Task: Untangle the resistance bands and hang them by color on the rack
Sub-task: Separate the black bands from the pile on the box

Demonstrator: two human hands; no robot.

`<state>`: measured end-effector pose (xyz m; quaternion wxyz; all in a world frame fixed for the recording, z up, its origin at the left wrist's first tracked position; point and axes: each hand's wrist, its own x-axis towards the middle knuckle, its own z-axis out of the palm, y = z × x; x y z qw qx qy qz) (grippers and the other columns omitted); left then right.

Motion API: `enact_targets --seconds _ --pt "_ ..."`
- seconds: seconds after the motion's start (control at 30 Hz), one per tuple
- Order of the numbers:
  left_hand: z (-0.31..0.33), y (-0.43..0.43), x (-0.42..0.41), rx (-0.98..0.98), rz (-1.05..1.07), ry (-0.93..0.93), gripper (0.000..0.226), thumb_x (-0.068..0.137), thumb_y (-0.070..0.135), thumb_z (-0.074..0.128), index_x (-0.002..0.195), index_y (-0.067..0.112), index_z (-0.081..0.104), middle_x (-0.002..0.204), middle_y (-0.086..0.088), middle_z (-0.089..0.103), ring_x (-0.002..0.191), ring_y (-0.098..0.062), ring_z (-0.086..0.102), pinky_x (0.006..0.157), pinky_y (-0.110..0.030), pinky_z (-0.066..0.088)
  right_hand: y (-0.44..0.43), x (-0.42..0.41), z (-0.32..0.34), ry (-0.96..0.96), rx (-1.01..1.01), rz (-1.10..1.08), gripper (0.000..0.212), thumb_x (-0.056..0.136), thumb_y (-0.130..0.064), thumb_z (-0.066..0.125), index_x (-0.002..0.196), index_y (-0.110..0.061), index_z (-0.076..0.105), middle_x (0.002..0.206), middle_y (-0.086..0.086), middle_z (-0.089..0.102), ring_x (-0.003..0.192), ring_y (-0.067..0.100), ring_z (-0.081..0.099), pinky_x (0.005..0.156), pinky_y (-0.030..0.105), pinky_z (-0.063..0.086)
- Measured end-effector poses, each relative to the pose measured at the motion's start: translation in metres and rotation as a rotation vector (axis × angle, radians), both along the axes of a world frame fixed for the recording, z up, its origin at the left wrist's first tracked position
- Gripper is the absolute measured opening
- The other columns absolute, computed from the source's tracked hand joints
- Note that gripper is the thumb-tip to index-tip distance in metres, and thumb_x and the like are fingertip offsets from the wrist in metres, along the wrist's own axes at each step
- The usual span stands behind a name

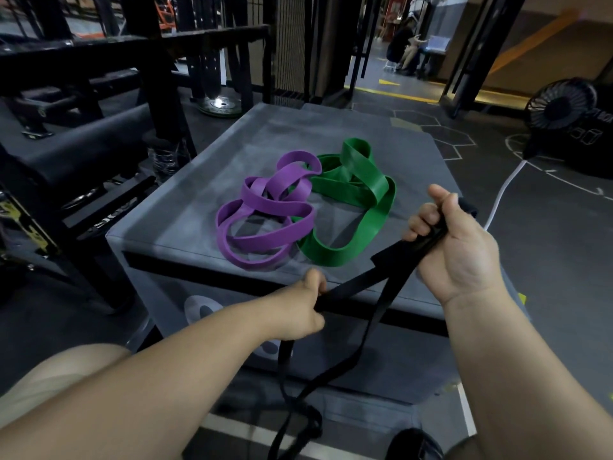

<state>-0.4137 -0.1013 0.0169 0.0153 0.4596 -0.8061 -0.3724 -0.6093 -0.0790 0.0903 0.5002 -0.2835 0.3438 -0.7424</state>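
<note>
A black resistance band [368,280] stretches between both hands above the front edge of a grey padded box [185,220]. My left hand [298,313] grips its lower stretch in a fist. My right hand [454,240] grips the upper end, fingers curled round it. The band's loose loops hang down to the floor in front of the box. On the box top lie a purple band [265,210] and a green band [358,200], coiled and overlapping where they meet.
A black metal rack [149,61] with padded bars stands to the left and behind. A black fan [560,104] with a white cable [504,190] sits on the floor at right. A seated person [403,48] is far back.
</note>
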Motion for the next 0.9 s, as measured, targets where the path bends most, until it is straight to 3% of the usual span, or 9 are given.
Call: enact_targets --seconds 0.13,0.27,0.37,0.47,0.53,0.6,0.73,0.9 --pt "0.01 -0.001 0.003 -0.117 -0.056 0.101 0.02 0.091 0.02 0.054 0.103 0.022 0.037 0.092 0.006 0.043 0.087 -0.018 0.05 0.08 -0.036 0.046 -0.002 0.001 -0.006 0.178 0.062 -0.062 0.021 0.105 -0.023 0.038 0.099 -0.016 0.057 0.061 -0.006 0.043 0.054 0.009 0.038 0.059 0.025 0.035" --pt "0.011 -0.002 0.0 -0.263 -0.177 0.242 0.012 0.092 0.026 0.061 0.102 0.02 0.063 0.099 0.008 0.046 0.096 -0.01 0.049 0.092 -0.03 0.041 -0.001 0.013 -0.017 0.356 0.125 -0.053 0.019 0.104 -0.018 0.039 0.098 -0.015 0.057 0.061 -0.004 0.044 0.056 0.012 0.039 0.06 0.027 0.035" --pt "0.013 -0.002 -0.002 -0.226 -0.194 0.263 0.022 0.092 0.03 0.061 0.111 0.023 0.069 0.1 0.004 0.054 0.096 -0.009 0.054 0.091 -0.028 0.043 0.002 0.022 -0.022 0.423 0.186 0.035 0.02 0.105 -0.018 0.039 0.096 -0.014 0.057 0.059 -0.003 0.044 0.058 0.014 0.04 0.06 0.03 0.039" --pt "0.02 -0.001 -0.003 -0.242 -0.181 0.322 0.019 0.087 0.026 0.069 0.106 0.027 0.071 0.09 0.013 0.057 0.085 0.001 0.055 0.082 -0.014 0.042 0.008 0.03 -0.029 0.476 0.28 0.172 0.021 0.104 -0.021 0.042 0.094 -0.012 0.058 0.062 0.002 0.047 0.061 0.017 0.045 0.062 0.033 0.043" --pt "0.025 -0.001 -0.003 -0.26 -0.095 0.383 0.019 0.075 0.026 0.08 0.087 0.031 0.065 0.086 0.012 0.065 0.081 -0.001 0.061 0.08 -0.023 0.051 0.011 0.034 -0.034 0.526 0.35 0.248 0.02 0.102 -0.023 0.045 0.095 -0.011 0.06 0.069 0.006 0.054 0.065 0.02 0.053 0.065 0.035 0.047" --pt "0.03 -0.001 -0.002 -0.301 0.013 0.386 0.04 0.064 0.031 0.087 0.071 0.03 0.047 0.08 0.006 0.068 0.074 -0.009 0.063 0.07 -0.034 0.054 0.012 0.038 -0.038 0.6 0.422 0.298 0.023 0.101 -0.026 0.048 0.099 -0.007 0.061 0.072 0.007 0.058 0.064 0.02 0.056 0.066 0.037 0.048" --pt "0.033 -0.001 -0.001 -0.384 0.051 0.372 0.055 0.056 0.036 0.09 0.059 0.026 0.036 0.076 0.005 0.059 0.067 -0.016 0.055 0.061 -0.037 0.047 0.012 0.041 -0.042 0.558 0.492 0.345 0.031 0.1 -0.03 0.051 0.112 -0.002 0.055 0.077 0.012 0.056 0.066 0.029 0.058 0.071 0.05 0.051" --pt "0.03 0.001 -0.003 -0.415 0.061 0.365 0.06 0.051 0.034 0.092 0.059 0.024 0.033 0.073 0.012 0.043 0.061 -0.003 0.039 0.054 -0.02 0.031 0.016 0.053 -0.041 0.674 0.519 0.404 0.033 0.101 -0.035 0.046 0.107 -0.003 0.053 0.075 0.014 0.056 0.044 0.018 0.051 0.043 0.026 0.043"
